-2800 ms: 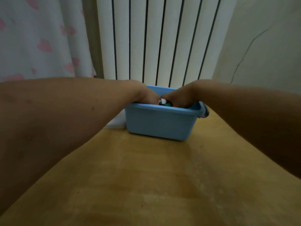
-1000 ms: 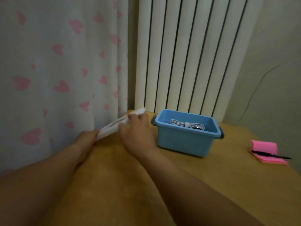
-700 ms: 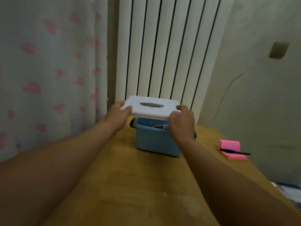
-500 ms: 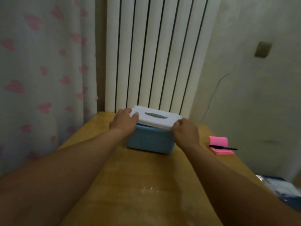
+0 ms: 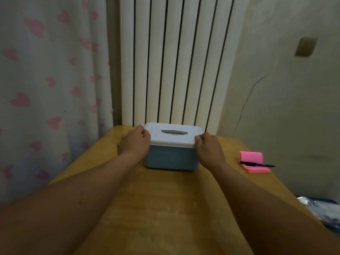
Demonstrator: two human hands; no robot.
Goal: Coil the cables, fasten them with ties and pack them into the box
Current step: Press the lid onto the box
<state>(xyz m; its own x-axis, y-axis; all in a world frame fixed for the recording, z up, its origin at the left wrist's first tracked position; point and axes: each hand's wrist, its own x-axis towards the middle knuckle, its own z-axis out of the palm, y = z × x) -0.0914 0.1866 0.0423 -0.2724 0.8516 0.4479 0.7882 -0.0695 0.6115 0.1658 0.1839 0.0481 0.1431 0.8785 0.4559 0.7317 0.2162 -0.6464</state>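
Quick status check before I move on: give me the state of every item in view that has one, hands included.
blue box: upright on the table, closed by its lid
white lid: on the box, grey handle lying flat
left hand: curled on the lid's left edge
right hand: curled on the lid's right edge
pink notepad: top sheets curled back
black pen: lying across the notepad

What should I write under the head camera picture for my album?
Both hands, left and right, hold the white lid on the blue box on the wooden table.
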